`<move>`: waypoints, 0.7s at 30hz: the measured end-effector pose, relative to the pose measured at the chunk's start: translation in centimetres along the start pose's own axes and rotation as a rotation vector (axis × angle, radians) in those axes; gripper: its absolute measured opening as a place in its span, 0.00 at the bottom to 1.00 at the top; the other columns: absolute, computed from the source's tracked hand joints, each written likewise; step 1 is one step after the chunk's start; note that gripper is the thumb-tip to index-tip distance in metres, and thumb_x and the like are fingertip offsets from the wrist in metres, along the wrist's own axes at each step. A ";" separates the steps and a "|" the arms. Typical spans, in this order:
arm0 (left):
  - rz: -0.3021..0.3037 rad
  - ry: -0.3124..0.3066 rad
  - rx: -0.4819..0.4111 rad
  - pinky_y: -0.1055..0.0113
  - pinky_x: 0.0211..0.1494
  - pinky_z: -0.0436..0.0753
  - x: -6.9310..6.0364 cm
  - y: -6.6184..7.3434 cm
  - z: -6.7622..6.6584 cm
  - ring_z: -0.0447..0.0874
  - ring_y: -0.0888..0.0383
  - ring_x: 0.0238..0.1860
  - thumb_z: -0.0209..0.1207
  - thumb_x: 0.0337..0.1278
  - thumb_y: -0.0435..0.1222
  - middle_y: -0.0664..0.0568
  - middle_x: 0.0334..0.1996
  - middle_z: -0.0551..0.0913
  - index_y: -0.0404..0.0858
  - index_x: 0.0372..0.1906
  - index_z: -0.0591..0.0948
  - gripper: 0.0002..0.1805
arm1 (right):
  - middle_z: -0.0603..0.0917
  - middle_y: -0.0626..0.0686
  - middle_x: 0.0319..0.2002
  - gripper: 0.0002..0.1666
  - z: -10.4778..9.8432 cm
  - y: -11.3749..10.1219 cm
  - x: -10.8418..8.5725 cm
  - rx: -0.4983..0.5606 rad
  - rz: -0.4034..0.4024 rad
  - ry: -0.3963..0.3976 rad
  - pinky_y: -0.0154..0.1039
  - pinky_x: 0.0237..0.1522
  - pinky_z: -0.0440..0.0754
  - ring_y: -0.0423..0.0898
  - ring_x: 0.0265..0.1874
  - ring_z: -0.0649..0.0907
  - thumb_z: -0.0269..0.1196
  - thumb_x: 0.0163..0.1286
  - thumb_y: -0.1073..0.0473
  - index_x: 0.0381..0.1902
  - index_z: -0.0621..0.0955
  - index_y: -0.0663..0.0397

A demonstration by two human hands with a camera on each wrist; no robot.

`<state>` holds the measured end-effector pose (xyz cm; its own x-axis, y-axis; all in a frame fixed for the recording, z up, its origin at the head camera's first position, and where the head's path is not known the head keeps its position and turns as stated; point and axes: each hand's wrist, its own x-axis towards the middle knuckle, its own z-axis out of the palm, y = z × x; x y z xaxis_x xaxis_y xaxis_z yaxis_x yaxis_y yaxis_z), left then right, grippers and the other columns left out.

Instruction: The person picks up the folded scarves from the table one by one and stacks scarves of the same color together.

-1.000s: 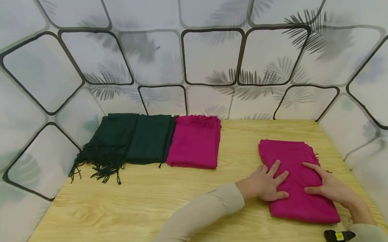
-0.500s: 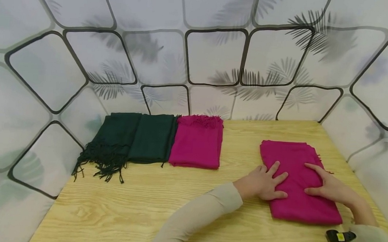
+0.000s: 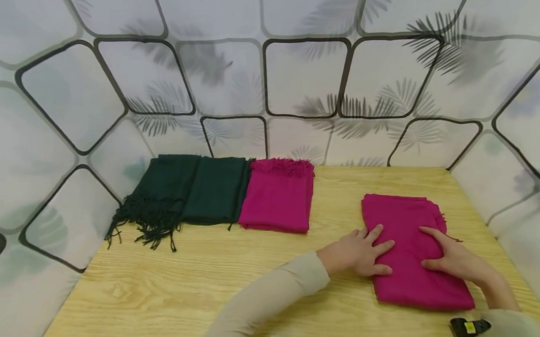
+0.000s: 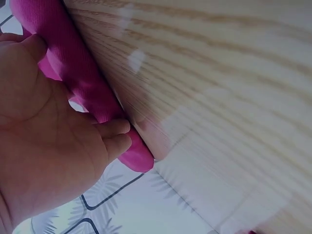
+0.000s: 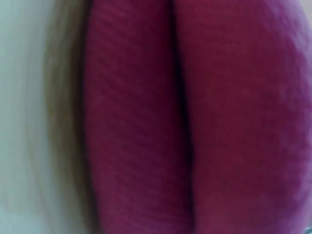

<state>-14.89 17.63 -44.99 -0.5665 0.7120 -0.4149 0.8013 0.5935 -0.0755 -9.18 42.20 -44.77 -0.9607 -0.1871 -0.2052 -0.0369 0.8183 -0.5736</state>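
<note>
Bench (image 3: 163,285): yellow wood
Left grip (image 3: 359,252): spread, touching folded pink cloth (image 3: 411,280)
Right grip (image 3: 459,261): spread, on its other side

In the head view, only two digits of my right hand (image 3: 457,260) showed; its other fingers were hidden, as was the tabletop (image 3: 153,294) beneath the folded magenta cloth (image 3: 408,282). The bottom edge cut off both my sleeves (image 3: 272,301). From my left wrist, the picture's left edge clipped my left hand (image 4: 53,126), the top edge cropped the cloth, and a magenta speck (image 4: 252,232) at the bottom was too small to tell. From my right wrist, I saw blurred folds, probably that same cloth, running past the frame.
</note>
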 end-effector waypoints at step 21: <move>-0.007 -0.012 -0.022 0.69 0.76 0.49 -1.4 -1.7 0.6 0.41 0.59 0.79 0.29 0.65 0.71 0.59 0.80 0.29 0.70 0.77 0.35 0.40 | 0.66 0.77 0.61 0.51 1.0 -1.8 1.3 0.001 -0.046 0.000 0.53 0.44 0.78 0.67 0.51 0.76 0.72 0.60 0.56 0.72 0.58 0.68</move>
<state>-15.34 15.35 -44.86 -0.5692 0.7036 -0.4253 0.7930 0.6065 -0.0580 -10.08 39.93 -44.80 -0.9580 -0.2242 -0.1788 -0.0804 0.8086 -0.5828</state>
